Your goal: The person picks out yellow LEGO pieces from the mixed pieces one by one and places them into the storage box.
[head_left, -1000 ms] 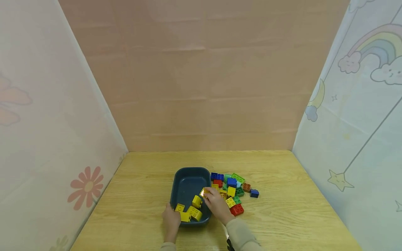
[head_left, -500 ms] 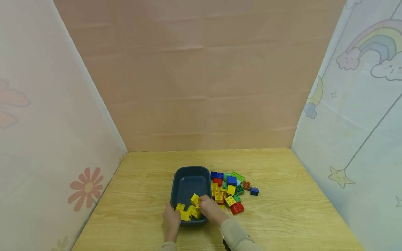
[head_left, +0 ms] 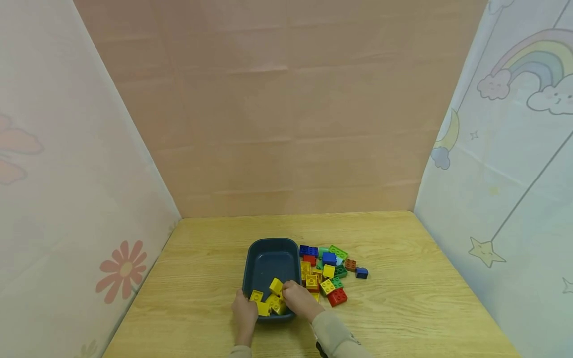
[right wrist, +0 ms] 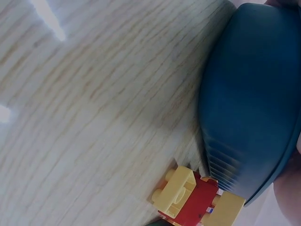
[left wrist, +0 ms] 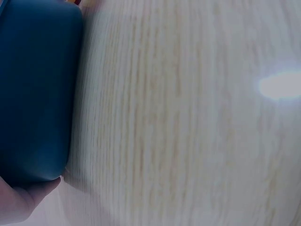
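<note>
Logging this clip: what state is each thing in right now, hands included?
Dark blue tray: upright, bare at the far end.
Yellow bricks: loose in the tray's near end.
Left hand: grips the tray's near left side.
Right hand: at the yellow bricks; grip unclear.
Brick pile: mixed colours, jumbled beside the tray.
Nearest red brick: studs up.
Brown brick: studs up.

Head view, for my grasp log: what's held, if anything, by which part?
Left hand: blue rectangular plastic tray, by its near left corner. Right hand: cannot tell.
</note>
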A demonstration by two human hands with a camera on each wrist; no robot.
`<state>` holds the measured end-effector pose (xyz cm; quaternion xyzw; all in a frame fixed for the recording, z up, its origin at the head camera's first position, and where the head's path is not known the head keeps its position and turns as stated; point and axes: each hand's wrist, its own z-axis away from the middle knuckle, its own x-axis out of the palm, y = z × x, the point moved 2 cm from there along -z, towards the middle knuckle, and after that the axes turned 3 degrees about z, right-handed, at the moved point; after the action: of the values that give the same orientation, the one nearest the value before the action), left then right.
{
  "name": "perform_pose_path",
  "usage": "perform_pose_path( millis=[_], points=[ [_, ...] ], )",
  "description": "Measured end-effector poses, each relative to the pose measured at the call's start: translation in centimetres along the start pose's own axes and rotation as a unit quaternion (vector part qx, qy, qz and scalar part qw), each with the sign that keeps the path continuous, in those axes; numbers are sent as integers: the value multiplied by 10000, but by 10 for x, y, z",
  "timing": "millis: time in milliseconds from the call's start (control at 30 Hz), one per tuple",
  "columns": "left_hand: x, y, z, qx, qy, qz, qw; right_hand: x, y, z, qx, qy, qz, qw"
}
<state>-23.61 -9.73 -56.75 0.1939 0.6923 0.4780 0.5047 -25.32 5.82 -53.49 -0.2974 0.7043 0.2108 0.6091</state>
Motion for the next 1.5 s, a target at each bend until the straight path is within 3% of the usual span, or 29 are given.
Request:
perform_pose_path(
  millis=[267, 433, 533, 667, 800, 1133, 1333, 1500],
  points=[
    [0, 1, -1, -71, -28, 0, 10000, 0, 0, -2, 183, -331, -1, 9993],
    [1, 1, -1, -65, -11, 1, 10000, -2, 0, -2, -24, -297, 160, 9994],
    [1, 1, 0, -38, 39, 41, 10000, -1, 2, 0, -307, 111, 361, 9988],
    [1, 0, 0, -17, 79, 53, 10000, -1, 7, 3, -433, 984, 366, 9935],
    [1, 0, -1, -68, 19, 10, 10000, -6, 16, 4, -153, 1521, 30, 9882],
    [2, 0, -3, -98, -21, -10, 9999, -20, 35, 11, 531, 2222, -153, 9734],
    [1, 0, -1, -101, -12, 20, 9999, -13, 44, 19, 1122, 1992, -248, 9732],
    [1, 2, -2, -142, -46, 40, 9999, -9, 48, 24, 1512, 1412, -418, 9775]
  ],
)
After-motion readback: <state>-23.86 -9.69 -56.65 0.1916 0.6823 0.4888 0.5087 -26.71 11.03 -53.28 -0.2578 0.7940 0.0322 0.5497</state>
